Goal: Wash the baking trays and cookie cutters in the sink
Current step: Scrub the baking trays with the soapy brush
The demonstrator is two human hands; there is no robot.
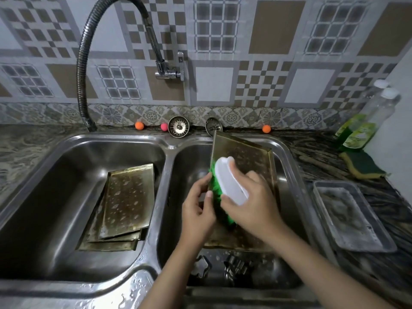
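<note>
The right hand (247, 204) clamps a brush (229, 181) on a tray (249, 157) pinched by the left hand (198, 208). Left of them three trays (127, 201) wait, soapy; below, cutters (236, 266) look unwashed.

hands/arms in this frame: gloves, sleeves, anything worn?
Nothing worn that shows. The left hand and right hand are both bare, no gloves, rings or bracelets visible. Both forearms are bare to the frame's bottom edge, no sleeves or watch in view. Short fingernails, no polish apparent.
</note>
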